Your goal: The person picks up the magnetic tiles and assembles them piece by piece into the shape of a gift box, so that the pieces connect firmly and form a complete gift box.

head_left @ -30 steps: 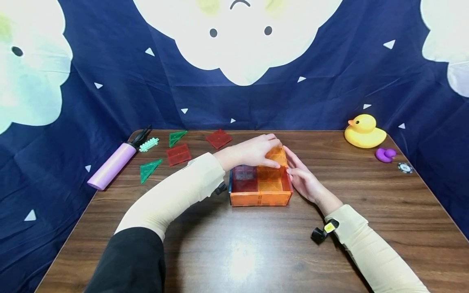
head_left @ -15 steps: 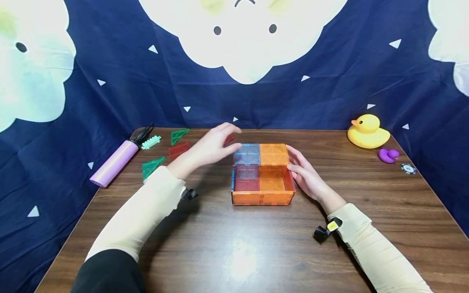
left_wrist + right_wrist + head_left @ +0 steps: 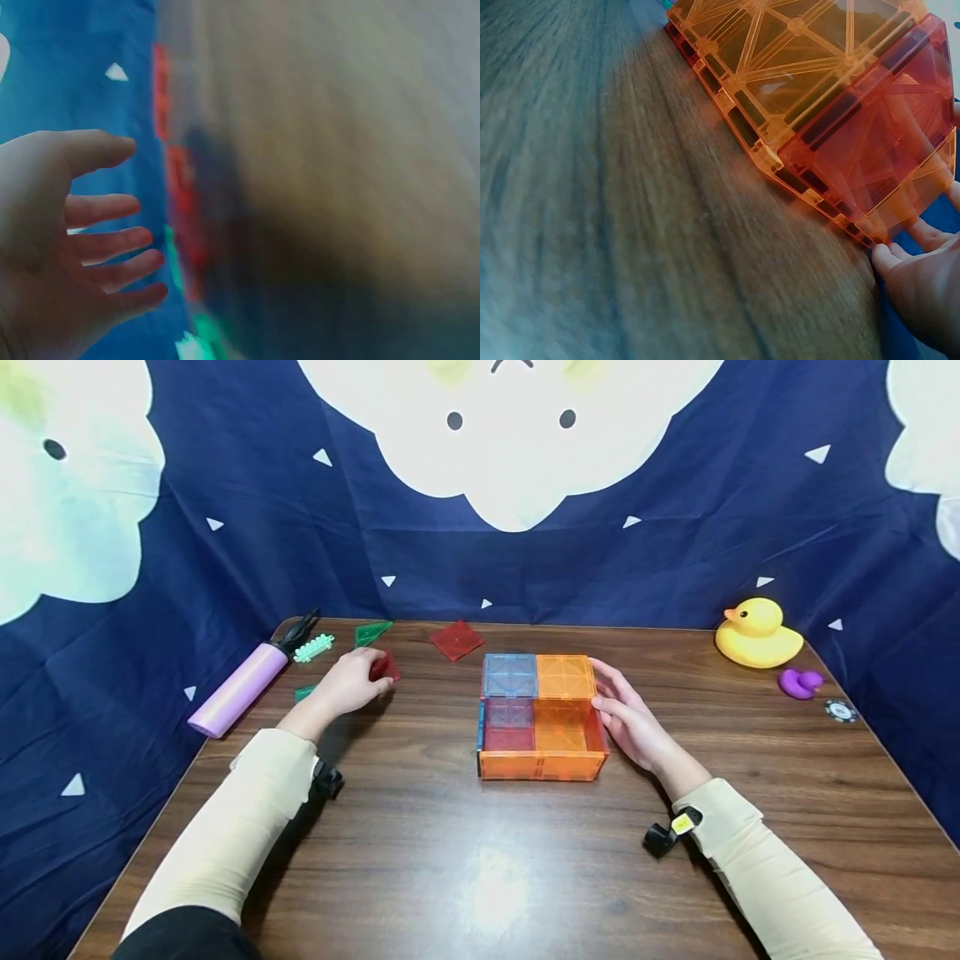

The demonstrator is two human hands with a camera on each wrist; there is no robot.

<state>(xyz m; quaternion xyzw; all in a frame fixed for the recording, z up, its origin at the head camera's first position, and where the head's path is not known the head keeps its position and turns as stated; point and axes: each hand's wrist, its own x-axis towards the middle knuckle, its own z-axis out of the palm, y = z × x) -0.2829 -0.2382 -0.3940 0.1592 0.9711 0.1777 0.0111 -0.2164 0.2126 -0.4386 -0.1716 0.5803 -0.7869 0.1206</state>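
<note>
In the head view a box of translucent magnetic tiles (image 3: 543,767) stands at mid-table. Its front and floor are orange and dark red, and its raised back is topped by a blue tile (image 3: 510,675) and an orange tile (image 3: 566,677). My right hand (image 3: 633,731) rests along its right side, fingers fairly straight and thumb touching near the raised part. The right wrist view shows the thumb (image 3: 887,259) at a corner of the box. My left hand (image 3: 348,683) is over a red square tile (image 3: 386,668), partly covering it. Its fingers are spread in the left wrist view.
Another red tile (image 3: 456,641) and a green triangle tile (image 3: 372,632) lie at the back. A purple pump (image 3: 238,691) and mint toy (image 3: 313,648) lie left. A yellow duck (image 3: 757,635), purple duck (image 3: 800,683) and poker chip (image 3: 840,711) sit right.
My left hand has let go of the box's top and moved left to a red tile, leaving the blue and orange top tiles visible. The right hand stays at the box.
</note>
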